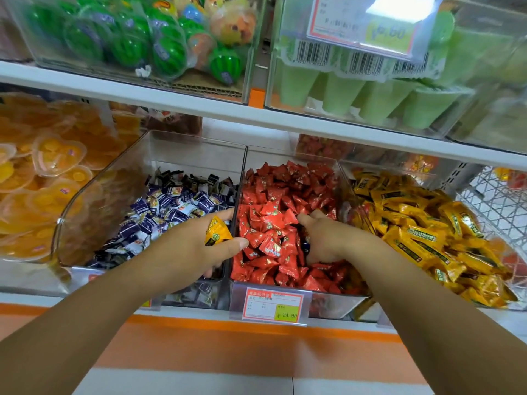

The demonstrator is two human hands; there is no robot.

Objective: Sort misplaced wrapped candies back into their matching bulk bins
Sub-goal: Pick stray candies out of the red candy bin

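Pinching yellow candy at divider edge: left hand; right hand fingers buried among red candies, grip unclear

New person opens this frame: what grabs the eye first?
The red candies fill the middle bin, bright at frame centre, with the right hand dug into them, its fingers partly buried. Next comes the yellow candy pinched in the left hand, at the divider between the purple-and-white candies and the red ones. It matches the yellow candies heaped on the right.
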